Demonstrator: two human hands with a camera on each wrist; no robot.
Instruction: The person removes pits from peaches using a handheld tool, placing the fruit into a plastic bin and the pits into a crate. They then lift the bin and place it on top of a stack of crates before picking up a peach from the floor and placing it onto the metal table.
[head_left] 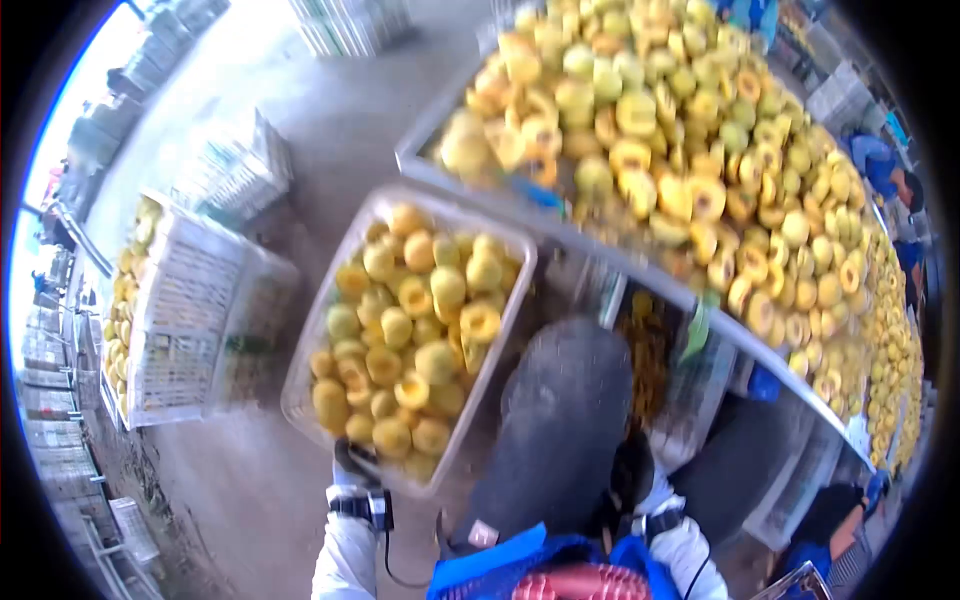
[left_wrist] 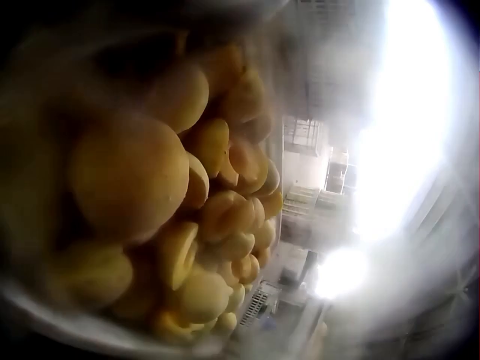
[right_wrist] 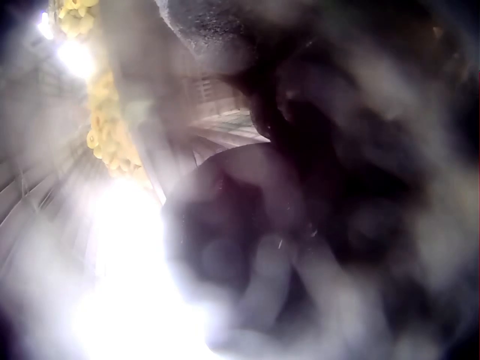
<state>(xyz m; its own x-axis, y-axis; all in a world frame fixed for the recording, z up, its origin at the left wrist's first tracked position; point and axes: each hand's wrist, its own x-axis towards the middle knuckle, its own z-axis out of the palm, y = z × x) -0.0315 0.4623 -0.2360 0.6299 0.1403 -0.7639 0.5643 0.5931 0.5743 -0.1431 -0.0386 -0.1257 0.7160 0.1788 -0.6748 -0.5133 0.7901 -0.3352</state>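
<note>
A pale plastic crate [head_left: 330, 290] full of yellow peach halves [head_left: 425, 310] sits at an angle on the floor, left of the person's knee. At its near left corner my dark-gloved left hand [head_left: 352, 462] holds the rim. Peach halves [left_wrist: 127, 180] fill much of the left wrist view, very close; the hand itself does not show there. My right hand [head_left: 632, 470], also in a dark glove, is low beside the dark-trousered thigh [head_left: 560, 420]. Its fingers are mostly hidden in shadow, and I cannot tell whether it holds anything. Glare and dark blur fill the right wrist view.
A large metal-edged table [head_left: 640, 268] heaped with peach halves [head_left: 690, 190] spans the upper right. White crates [head_left: 185, 310] with fruit stand at left, another crate [head_left: 240, 165] behind them. A crate [head_left: 700, 385] sits under the table. Other people [head_left: 880, 165] are at the far right.
</note>
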